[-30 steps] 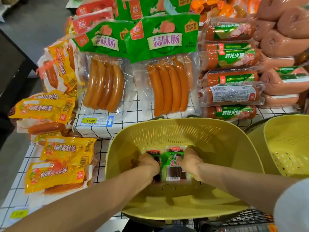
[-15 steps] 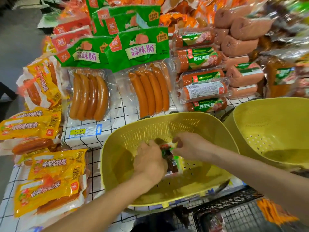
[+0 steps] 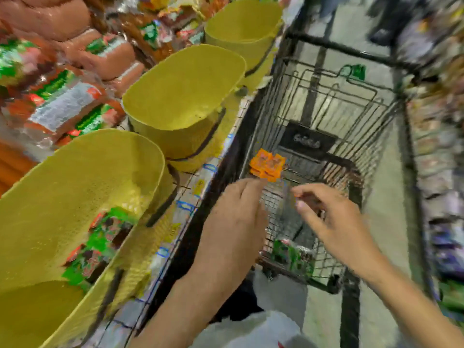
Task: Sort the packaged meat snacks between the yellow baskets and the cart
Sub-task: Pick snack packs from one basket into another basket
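On the left, sausages [image 3: 62, 109] are crowding the shelf behind two yellow baskets [image 3: 180, 101]; green packets [image 3: 98, 247] are lying in the nearest basket [image 3: 75, 187]. The left hand [image 3: 233, 222] is reaching into the cart [image 3: 324, 101], fingers fairly straight and empty, toward orange packets [image 3: 267, 165] inside. The right hand [image 3: 334, 222] is hovering alongside, fingers loosely bent; blur is hiding any pinch. Clearing the wire wall and gripping packets squarely looks wise.

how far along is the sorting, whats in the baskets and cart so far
Done: green packs lie in the nearest yellow basket. In hand: left hand, fingers out, and right hand reach over the cart; blur hides whether the right holds anything. To do: orange packs and a green pack lie in the cart, and the middle basket and far basket show nothing inside.
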`<state>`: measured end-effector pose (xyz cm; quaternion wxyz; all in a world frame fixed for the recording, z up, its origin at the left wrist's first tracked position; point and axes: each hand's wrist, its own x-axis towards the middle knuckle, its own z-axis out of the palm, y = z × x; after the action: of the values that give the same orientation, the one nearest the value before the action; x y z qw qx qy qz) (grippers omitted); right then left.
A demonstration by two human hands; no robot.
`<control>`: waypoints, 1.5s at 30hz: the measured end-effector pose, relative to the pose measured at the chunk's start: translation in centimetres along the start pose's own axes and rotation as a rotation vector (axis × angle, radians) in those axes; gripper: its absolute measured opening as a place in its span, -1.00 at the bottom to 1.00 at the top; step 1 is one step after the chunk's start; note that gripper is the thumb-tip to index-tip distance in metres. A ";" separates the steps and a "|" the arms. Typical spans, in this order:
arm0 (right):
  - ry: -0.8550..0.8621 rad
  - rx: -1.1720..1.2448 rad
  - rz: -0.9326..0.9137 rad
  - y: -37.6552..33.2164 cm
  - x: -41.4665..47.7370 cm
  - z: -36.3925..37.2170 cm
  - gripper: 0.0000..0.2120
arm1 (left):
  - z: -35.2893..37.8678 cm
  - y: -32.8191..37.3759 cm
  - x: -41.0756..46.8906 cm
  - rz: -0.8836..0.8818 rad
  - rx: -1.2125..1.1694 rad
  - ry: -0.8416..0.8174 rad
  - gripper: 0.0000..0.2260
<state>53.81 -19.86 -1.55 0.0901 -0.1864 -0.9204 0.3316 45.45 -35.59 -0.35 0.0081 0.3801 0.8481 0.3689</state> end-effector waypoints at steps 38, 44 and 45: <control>-0.395 -0.218 0.903 37.0 -0.7 21.4 -0.72 | 45.9 -17.0 0.4 -0.382 0.174 -1.049 -0.33; -0.478 -0.353 0.870 36.4 -0.8 20.9 -0.51 | 46.3 -17.4 1.1 -0.189 0.205 -1.024 -0.55; -0.474 -0.361 0.868 36.3 -0.8 20.8 -0.51 | 46.2 -17.3 1.2 -0.181 0.185 -1.032 -0.56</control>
<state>58.79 -6.36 -40.86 -0.3000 -0.4830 -0.7959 0.2078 47.16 -13.79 -44.52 0.4224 0.4366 0.7923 0.0555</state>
